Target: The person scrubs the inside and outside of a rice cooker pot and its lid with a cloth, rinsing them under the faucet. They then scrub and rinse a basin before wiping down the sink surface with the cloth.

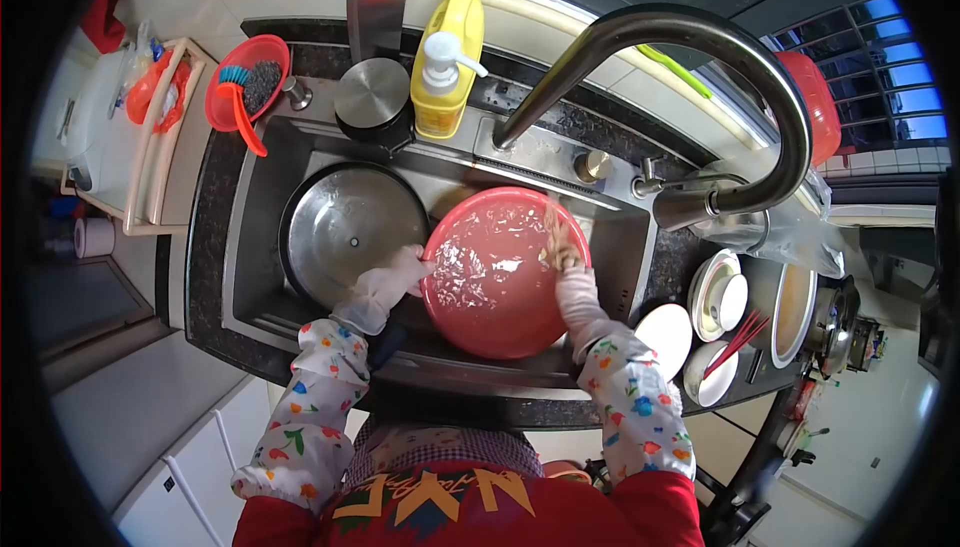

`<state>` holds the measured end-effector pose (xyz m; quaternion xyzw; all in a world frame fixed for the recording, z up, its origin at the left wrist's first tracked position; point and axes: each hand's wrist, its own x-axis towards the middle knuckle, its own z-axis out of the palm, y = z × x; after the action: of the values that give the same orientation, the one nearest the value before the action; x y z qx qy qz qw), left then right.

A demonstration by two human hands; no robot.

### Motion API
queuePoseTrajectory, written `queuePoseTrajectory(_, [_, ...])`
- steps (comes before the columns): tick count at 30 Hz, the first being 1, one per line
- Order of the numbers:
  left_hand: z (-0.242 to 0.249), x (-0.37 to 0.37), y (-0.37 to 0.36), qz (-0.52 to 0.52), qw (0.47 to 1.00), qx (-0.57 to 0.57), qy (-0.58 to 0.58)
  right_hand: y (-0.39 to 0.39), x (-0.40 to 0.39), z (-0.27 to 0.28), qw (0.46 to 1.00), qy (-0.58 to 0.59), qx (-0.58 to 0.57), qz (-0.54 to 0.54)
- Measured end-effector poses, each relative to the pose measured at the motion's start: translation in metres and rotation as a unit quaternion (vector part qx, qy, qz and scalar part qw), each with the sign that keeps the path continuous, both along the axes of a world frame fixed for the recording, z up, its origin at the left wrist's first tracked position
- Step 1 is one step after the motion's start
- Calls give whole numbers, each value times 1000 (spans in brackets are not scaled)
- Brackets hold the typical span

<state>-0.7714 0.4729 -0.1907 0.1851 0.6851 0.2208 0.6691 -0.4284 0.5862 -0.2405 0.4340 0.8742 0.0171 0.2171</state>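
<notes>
A pink basin (500, 317) of water stands in the right part of the sink, its surface rippled and glinting. My left hand (402, 273), in a pale glove, grips the basin's left rim. At the right rim, my gloved right hand (570, 265) is closed around a tan, crumpled cloth-like piece (552, 239), which lies against the inner wall; its exact kind is blurred. To the left of the basin sits a round dark-rimmed pan (345, 222), wet inside. Flower-patterned sleeve covers reach up both forearms.
A large faucet (690, 22) arches over the sink's right side. Behind stand a yellow pump bottle (447, 77), a lidded pot (372, 97) and a cleaver (376, 17). A red bowl with brush (235, 97) is left; plates (664, 337) and a chopstick bowl (705, 382) are right.
</notes>
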Motion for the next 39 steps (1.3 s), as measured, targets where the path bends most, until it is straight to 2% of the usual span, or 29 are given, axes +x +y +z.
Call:
queuePoseTrajectory(2, [4,1,2,-10,1000,4,18,-31,-8,-2,992,-94,-65,-50])
queuePoseTrajectory(3, [4,1,4,-15,1000,-2,26,-34,-29,29,961,-168,-213,-55])
queuePoseTrajectory(4, [3,1,5,-19,999,-8,32,-43,-32,18,938,-164,-296,-79])
queuePoseTrajectory(5, [-2,1,5,-21,999,-9,30,-65,-39,20,941,-23,-293,-167])
queuePoseTrajectory(6, [-7,0,4,-18,999,-13,24,-79,-45,21,911,106,-353,-183])
queuePoseTrajectory(8, [-9,1,4,-17,1000,-18,18,-101,-69,20,849,125,-462,-222])
queuePoseTrajectory(10, [-3,2,7,-28,998,-24,57,-99,-109,32,873,96,-474,-60])
queuePoseTrajectory(12, [-8,1,8,-39,997,-27,66,-105,-155,2,896,192,-399,-41])
queuePoseTrajectory(14, [-16,2,3,-50,996,-32,71,-81,-183,10,779,455,-403,-153])
queuePoseTrajectory(15, [-21,0,-1,-18,999,-23,35,-62,-196,36,786,437,-386,-208])
queuePoseTrajectory(16, [-22,-2,0,16,1000,-10,2,-55,-202,75,681,448,-468,-342])
queuePoseTrajectory(17, [-20,-3,2,15,1000,-11,3,-60,-200,52,679,450,-468,-342])
queuePoseTrajectory(19, [-15,1,3,14,999,-29,21,-92,-185,-33,474,562,-585,-343])
queuePoseTrajectory(22, [-18,5,6,7,998,-22,54,-99,-151,37,760,364,-526,-115])
queuePoseTrajectory(23, [-18,6,5,8,998,-22,55,-98,-135,51,782,342,-516,-66])
queuePoseTrajectory(24, [-16,6,5,-81,985,37,148,-100,-120,58,802,319,-505,-14])
queuePoseTrajectory(26, [1,14,4,-201,912,144,326,-99,-83,60,815,230,-530,36])
queuePoseTrajectory(27, [10,25,15,-276,883,85,370,-89,-68,67,807,169,-564,59])
queuePoseTrajectory(28, [9,31,14,-315,737,215,558,-82,-50,76,829,150,-537,39])
queuePoseTrajectory(29, [5,37,12,-330,536,330,703,-75,-32,73,861,68,-503,17])
queuePoseTrajectory(30, [-6,45,11,-330,538,329,703,-60,-11,69,859,145,-490,35])
queuePoseTrajectory(31, [-23,52,8,-514,264,207,789,-45,11,65,852,219,-472,59])
queuePoseTrajectory(32, [-43,55,3,-583,113,122,795,-45,3,40,929,-57,-364,-24])
queuePoseTrajectory(33, [-63,57,-3,-635,-47,58,769,-43,22,4,984,-11,-139,113])
queuePoseTrajectory(34, [-89,57,-11,-621,143,129,760,-13,8,51,966,-69,-200,148])
queuePoseTrajectory(35, [-97,62,-14,-618,257,160,725,-5,-1,59,985,61,-132,91])
queuePoseTrajectory(36, [-96,67,-14,-621,342,168,685,2,-9,67,975,205,-70,47])
queuePoseTrajectory(37, [-93,73,-15,-642,402,160,632,-1,-4,39,976,204,-70,45])
queuePoseTrajectory(39, [-84,85,-16,-666,525,130,513,-6,12,-5,991,87,-26,97])
